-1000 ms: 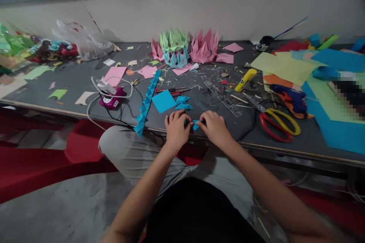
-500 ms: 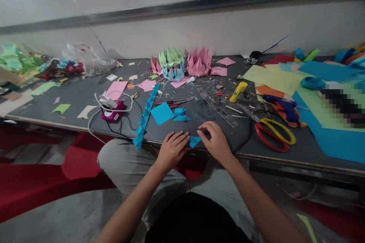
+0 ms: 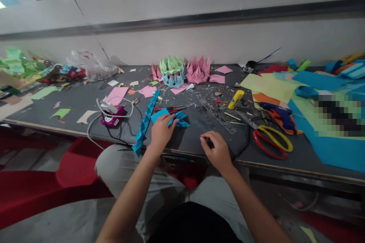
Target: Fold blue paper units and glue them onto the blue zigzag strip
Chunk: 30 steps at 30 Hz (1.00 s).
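Observation:
My left hand (image 3: 162, 132) reaches over the blue paper at the middle of the table. Its fingers are closed on a folded blue paper piece (image 3: 172, 122), partly hidden by them. Right beside this lie other folded blue pieces (image 3: 183, 120), and a flat blue paper square (image 3: 158, 114) is partly covered by the hand. My right hand (image 3: 217, 150) rests near the table's front edge, fingers loosely curled and apart from the thumb, holding nothing I can see. To the left stretches a chain of folded blue paper (image 3: 146, 121).
Behind stand pink paper crowns (image 3: 199, 71) and a green one (image 3: 171, 64). A utility knife (image 3: 176, 108), clear ruler (image 3: 218, 115), glue stick (image 3: 236, 99), scissors (image 3: 270, 140) and blue glue gun (image 3: 278, 112) lie around. A purple power adapter (image 3: 114, 117) with cables sits left.
My left hand has moved left and forward onto the blue paper. The folded blue piece between my hands has left the table's front edge. My right hand stays nearly in place.

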Motion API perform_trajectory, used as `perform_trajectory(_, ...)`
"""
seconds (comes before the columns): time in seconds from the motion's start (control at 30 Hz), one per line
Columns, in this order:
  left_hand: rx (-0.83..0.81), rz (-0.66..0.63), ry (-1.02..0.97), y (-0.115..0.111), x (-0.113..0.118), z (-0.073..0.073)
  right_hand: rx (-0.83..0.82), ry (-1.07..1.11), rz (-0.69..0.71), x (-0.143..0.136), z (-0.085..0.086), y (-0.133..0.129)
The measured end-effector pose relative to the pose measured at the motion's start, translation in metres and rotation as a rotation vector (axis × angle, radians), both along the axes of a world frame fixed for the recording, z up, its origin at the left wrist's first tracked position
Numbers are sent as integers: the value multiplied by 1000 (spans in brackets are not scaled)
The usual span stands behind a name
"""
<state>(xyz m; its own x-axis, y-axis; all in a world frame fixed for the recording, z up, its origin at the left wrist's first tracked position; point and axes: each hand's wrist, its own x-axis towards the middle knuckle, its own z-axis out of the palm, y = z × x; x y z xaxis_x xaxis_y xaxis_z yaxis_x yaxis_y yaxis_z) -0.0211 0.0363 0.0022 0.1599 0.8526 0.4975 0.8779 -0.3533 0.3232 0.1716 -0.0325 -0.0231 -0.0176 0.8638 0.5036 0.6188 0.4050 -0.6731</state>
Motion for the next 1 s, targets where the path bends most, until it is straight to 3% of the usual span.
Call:
perform_trajectory(0.07,-22,-63,-6,5,-4,-4,-23,7,6,2,0,1)
perform_trajectory(0.13,6,-47,-26,5,-11,-8,-63,14,35,8,1,7)
perform_trajectory(0.33,25,196,-89,7,-26,-18,-105,-277,178,28,15,64)
perform_trajectory(0.5,-12,300,-80,10,-25,-25,-112,-572,352,27,19,102)
perform_trajectory(1.0,-143,335,-113,6,-21,-21,-77,-665,359,24,7,111)
